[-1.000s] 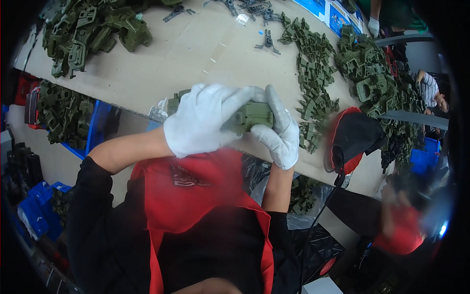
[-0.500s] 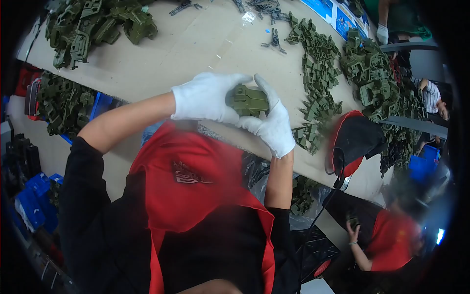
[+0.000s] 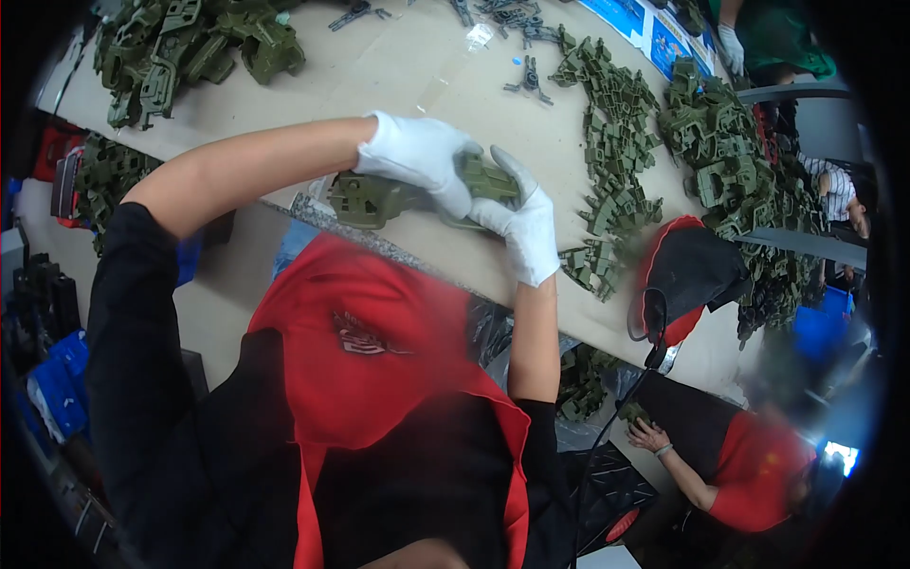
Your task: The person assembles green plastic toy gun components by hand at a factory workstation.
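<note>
An olive-green plastic part (image 3: 491,180), like a toy vehicle's shell, sits between my two gloved hands above the table's near edge. My right hand (image 3: 523,228), in a white glove, grips its right end, thumb below and fingers raised beyond it. My left hand (image 3: 422,159), also white-gloved, curls over its left side with the fingers closed. A second green plastic piece (image 3: 365,199) shows below my left wrist at the table edge. My left hand hides whether the two pieces join.
Green parts (image 3: 204,52) are heaped at the far left. A long band of small green pieces (image 3: 616,142) runs along the right, beside a bigger pile (image 3: 716,156). Grey parts (image 3: 531,78) lie farther back. A black-and-red cap (image 3: 692,275) lies at right, near a co-worker (image 3: 758,465).
My left arm has swung up and right, and my left hand now covers more of the shell. The second green piece has come into view under my left wrist.
</note>
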A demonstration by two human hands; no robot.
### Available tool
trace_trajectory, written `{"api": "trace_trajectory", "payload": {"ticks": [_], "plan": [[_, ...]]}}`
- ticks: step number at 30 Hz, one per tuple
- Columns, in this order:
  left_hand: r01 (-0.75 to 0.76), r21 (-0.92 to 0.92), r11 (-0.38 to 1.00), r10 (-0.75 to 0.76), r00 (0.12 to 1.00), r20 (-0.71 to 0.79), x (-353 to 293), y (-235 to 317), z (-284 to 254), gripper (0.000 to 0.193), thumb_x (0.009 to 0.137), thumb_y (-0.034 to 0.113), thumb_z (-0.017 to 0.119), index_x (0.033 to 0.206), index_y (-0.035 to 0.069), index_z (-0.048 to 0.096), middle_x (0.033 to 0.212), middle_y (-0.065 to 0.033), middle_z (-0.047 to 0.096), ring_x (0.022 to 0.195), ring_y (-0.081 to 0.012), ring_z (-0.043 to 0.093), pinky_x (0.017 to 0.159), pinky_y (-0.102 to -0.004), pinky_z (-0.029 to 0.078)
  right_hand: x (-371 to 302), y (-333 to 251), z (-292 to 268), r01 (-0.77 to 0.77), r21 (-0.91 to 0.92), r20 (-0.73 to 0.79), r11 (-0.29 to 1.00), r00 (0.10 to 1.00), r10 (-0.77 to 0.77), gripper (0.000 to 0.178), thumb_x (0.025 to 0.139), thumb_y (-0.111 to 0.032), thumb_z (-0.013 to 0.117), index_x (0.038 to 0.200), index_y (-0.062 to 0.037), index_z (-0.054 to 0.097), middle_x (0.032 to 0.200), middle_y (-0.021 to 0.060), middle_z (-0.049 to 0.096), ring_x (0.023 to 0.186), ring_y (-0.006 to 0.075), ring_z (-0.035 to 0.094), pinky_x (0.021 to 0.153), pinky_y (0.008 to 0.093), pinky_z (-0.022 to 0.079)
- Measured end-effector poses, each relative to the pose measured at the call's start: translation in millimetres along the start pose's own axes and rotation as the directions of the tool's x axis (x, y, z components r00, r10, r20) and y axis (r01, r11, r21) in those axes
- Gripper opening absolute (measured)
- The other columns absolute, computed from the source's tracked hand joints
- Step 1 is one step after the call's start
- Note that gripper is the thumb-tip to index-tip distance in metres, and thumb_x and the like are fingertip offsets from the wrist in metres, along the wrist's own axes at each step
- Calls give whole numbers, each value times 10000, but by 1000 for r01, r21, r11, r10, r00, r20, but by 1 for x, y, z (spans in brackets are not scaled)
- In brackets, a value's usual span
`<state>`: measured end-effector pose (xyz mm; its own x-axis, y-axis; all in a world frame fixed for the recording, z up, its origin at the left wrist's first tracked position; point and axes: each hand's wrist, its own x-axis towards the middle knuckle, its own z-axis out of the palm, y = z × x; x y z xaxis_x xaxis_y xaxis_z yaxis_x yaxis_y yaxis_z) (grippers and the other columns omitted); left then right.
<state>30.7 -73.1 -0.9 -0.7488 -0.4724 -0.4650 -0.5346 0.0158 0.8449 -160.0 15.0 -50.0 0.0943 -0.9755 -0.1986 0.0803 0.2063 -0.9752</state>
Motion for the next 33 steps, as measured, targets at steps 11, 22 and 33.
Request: {"api": "trace_trajectory", "payload": {"ticks": [11,22,33], "plan": [[46,-216,975,-56,998,-40,1,-11,1,487,639,112,744,1096,-38,664,926,-159,703,847,-230,655,782,-306,517,-1,-25,23,346,-874,187,342,888,-420,321,752,-117,704,1073,-100,696,958,125,694,842,297,685,750,334,548],[39,-47,998,-43,996,-76,-8,0,3,538,664,192,767,1137,-34,648,938,-172,708,844,-237,669,789,-318,527,-13,1,7,-71,-14,30,997,997,71,597,739,61,716,1304,13,529,1174,115,620,1036,180,611,905,315,502],[2,-114,993,-1,1000,6,-5,-10,1,446,712,164,749,1108,-23,664,914,-110,711,817,-170,651,750,-288,520,-11,3,4,-54,111,-64,992,996,61,489,711,48,739,1185,17,624,1120,139,667,984,197,651,846,301,529]]}}
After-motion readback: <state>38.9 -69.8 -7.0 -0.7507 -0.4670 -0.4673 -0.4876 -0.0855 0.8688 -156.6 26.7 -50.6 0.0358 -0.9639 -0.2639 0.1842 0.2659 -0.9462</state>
